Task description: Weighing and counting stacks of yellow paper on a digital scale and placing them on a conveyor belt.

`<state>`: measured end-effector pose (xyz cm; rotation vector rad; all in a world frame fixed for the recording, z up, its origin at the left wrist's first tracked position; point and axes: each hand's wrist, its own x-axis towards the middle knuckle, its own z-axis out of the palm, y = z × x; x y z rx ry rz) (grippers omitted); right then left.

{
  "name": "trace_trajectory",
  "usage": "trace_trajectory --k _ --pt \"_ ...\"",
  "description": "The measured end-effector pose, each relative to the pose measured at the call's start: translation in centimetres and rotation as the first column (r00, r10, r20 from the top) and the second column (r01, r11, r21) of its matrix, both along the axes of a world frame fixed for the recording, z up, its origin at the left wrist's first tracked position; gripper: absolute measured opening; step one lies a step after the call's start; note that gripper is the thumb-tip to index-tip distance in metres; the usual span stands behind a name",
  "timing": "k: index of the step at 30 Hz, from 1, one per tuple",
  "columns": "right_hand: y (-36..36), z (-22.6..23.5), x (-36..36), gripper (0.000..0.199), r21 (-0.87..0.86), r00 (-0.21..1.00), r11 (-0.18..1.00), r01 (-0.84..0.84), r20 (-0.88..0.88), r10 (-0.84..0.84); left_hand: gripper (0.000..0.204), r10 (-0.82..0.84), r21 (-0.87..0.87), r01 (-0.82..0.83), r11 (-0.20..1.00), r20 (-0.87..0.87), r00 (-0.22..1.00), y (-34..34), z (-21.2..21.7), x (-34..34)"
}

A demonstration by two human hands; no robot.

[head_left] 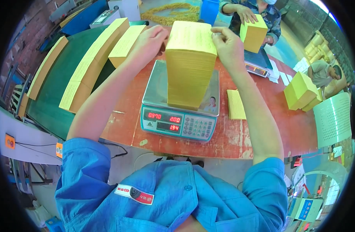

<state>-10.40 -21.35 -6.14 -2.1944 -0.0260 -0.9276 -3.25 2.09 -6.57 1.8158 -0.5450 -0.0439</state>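
A tall stack of yellow paper sheets [189, 69] stands upright on the metal plate of a digital scale [177, 123], whose red display is lit. My left hand [153, 40], fingers curled, is at the upper left edge of the stack. At the upper right edge my right hand [228, 46] has its thumb and fingers closed on the sheets. The far sides of the stack and some left fingertips are hidden. Right of the scale, partly behind my right forearm, lies a thin bundle of yellow paper [235, 104] on the red table [123, 131].
Long rows of yellow paper blocks [88, 62] lie on a green surface [55, 92] at the left. Across the table a co-worker's hand [245, 14] rests on another stack [255, 34] over a second scale [258, 69]. More yellow blocks [301, 91] stand at the right.
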Motion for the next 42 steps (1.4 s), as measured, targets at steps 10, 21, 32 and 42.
trace_trajectory --k 10,21,32,42 --pt "-10.1 -10.6 -9.2 0.022 0.485 0.983 0.869 0.096 -0.186 -0.005 0.021 0.537 0.033 -0.568 0.822 -0.377 0.755 20.6 -21.1 -9.0" --pt "-10.0 -16.9 -10.9 0.022 0.667 0.965 0.735 0.121 -0.253 0.071 0.014 0.579 0.055 -0.670 0.740 -0.558 0.594 24.1 -22.5 -15.9" --pt "-7.9 -15.9 -9.6 0.022 0.683 0.967 0.728 0.054 -0.218 0.134 0.018 0.462 -0.017 -0.550 0.835 -0.521 0.718 21.9 -18.6 -13.4" --pt "-6.6 -15.2 -6.2 0.024 0.711 0.978 0.703 0.020 -0.159 0.133 0.045 0.095 -0.250 -0.241 0.938 -0.480 0.872 10.9 -6.6 -4.6"
